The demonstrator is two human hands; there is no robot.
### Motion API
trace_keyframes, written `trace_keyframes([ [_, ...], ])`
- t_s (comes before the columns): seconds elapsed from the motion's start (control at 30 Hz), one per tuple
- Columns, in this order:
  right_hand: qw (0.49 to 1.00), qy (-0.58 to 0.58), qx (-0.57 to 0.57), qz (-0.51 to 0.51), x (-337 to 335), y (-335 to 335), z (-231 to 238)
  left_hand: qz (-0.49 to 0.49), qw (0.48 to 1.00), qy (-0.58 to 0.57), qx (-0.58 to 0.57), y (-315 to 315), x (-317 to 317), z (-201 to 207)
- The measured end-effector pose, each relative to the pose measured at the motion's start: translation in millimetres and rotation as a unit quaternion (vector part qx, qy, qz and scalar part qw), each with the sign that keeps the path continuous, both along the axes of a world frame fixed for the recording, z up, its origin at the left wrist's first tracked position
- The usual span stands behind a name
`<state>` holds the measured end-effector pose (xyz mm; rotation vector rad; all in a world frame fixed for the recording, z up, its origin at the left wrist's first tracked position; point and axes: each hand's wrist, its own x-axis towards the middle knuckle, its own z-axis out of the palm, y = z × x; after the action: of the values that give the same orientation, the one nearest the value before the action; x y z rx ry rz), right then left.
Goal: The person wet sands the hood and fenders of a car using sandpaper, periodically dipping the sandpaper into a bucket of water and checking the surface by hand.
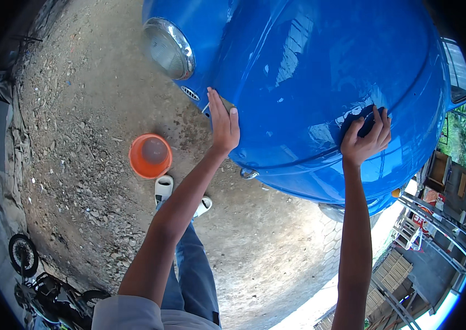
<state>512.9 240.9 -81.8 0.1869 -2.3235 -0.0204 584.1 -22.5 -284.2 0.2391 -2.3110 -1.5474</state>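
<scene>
My left hand lies along the front edge of a blue car's rounded body, fingers stretched together and thumb apart. Between thumb and fingers shows a small flat grey-brown piece, its kind unclear, pressed to the paint. Farther right, my right hand rests on the same glossy panel with bent fingers. Beneath them is a dark rounded shape; whether it is a pad or a reflection I cannot make out. Pale wet-looking streaks lie around it. A round headlight sits up and left of my left hand.
An orange bucket with cloudy liquid stands on the dirt ground beside my light sandals. A motorcycle is at the lower left. Wooden slats and metal rails are at the right. Loose stones cover the left ground.
</scene>
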Motion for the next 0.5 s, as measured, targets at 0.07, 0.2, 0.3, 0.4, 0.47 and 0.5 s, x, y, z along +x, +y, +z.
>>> trace_keyframes([
  [0.07,1.000,0.001,0.009,0.008,-2,2,3,0.022,0.995,-0.058,0.072,17,29,-16],
  [0.2,1.000,-0.007,0.023,0.011,1,10,-1,0.021,0.988,-0.155,-0.017,19,26,-1],
  [0.3,0.999,-0.006,0.029,0.012,-1,8,0,0.055,0.997,-0.046,0.020,-1,-43,40],
  [0.4,0.999,0.001,0.022,0.024,-1,12,0,0.077,0.997,0.008,-0.014,-2,-90,68],
  [0.47,0.999,0.000,0.038,0.021,2,24,5,0.096,0.994,0.041,0.030,16,-96,69],
  [0.5,0.999,0.000,0.049,0.014,4,33,9,0.105,0.992,0.023,0.066,28,-84,66],
])
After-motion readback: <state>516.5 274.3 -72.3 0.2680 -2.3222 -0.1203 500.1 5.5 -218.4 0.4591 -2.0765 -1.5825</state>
